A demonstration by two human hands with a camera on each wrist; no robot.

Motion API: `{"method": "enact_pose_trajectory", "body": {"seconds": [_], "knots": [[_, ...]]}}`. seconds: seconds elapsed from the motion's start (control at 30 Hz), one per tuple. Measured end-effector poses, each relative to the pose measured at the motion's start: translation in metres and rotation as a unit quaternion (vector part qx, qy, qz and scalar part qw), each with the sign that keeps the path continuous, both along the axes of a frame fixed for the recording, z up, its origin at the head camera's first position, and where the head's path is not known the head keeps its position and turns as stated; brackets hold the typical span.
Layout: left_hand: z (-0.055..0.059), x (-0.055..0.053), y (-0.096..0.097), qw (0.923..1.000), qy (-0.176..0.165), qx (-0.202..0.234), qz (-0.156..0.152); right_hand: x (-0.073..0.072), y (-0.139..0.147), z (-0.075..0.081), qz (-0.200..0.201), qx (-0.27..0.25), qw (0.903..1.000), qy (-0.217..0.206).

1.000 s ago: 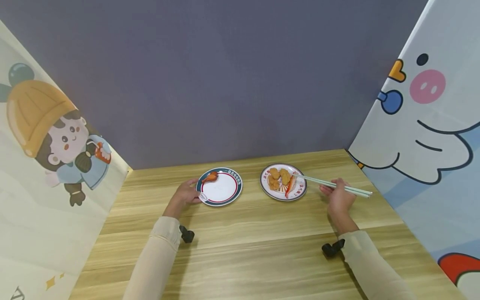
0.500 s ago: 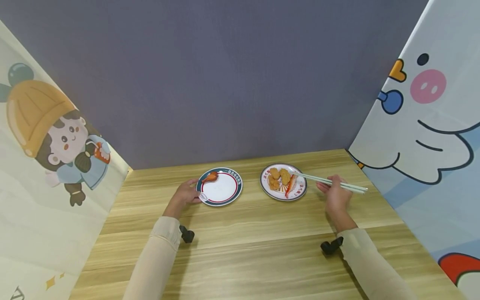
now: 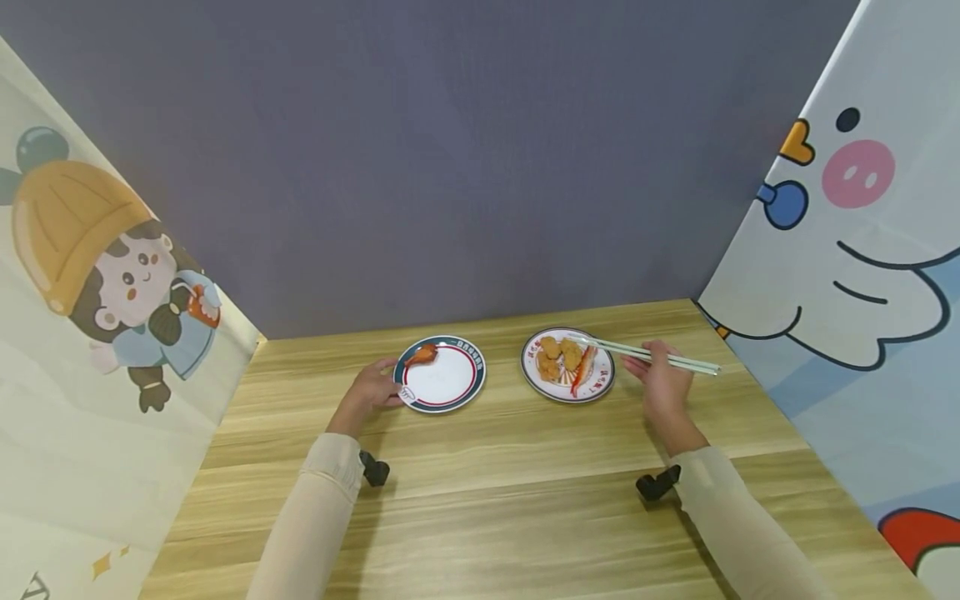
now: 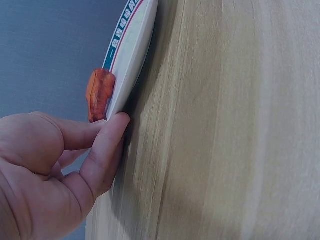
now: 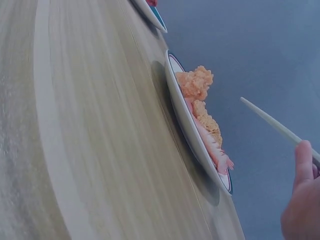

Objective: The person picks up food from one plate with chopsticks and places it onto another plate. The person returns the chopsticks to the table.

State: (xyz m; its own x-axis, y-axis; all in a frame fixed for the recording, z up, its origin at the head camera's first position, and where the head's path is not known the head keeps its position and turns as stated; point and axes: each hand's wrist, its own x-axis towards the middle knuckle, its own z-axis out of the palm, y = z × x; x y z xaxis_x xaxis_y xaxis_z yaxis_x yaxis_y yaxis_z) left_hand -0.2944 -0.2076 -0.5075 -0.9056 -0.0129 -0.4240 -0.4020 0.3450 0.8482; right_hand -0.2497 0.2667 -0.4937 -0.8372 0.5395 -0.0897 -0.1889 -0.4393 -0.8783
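Note:
My left hand [image 3: 371, 388] pinches the near-left rim of a green-rimmed white plate [image 3: 450, 385] between thumb and fingers. On that plate's far-left side lies a glazed brown chicken wing [image 3: 422, 355], close to my fingertips in the left wrist view. My right hand [image 3: 666, 383] holds a pair of pale green chopsticks [image 3: 628, 348], their tips pointing left over a second, dark-rimmed plate [image 3: 531, 377]. Several golden fried nuggets [image 3: 549, 345] and one red-tailed shrimp [image 3: 585, 369] lie there. In the right wrist view the chopstick [image 5: 270, 120] tip is raised clear of the food.
Both plates stand side by side near the back of a wooden table [image 3: 480, 517], with a gap between them. A dark grey panel [image 3: 465, 167] rises behind the table. Printed cartoon panels flank it at the left [image 3: 90, 433] and right [image 3: 847, 250].
My right hand has moved left and slightly away from me, carrying the chopsticks, whose tips now reach farther over the right plate. The left hand, plates and food stay put.

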Motion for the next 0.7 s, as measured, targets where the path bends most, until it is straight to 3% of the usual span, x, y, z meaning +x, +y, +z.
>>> {"method": "enact_pose_trajectory", "body": {"seconds": [0.43,0.7], "knots": [[0.001,0.004,0.002,1.0000,0.007,0.000,-0.002,-0.005,-0.014,0.001,0.061,0.013,0.9979,-0.016],[0.003,0.005,0.001,1.0000,0.009,-0.002,-0.002,-0.006,-0.024,0.002,0.089,0.050,0.9947,-0.010]]}}
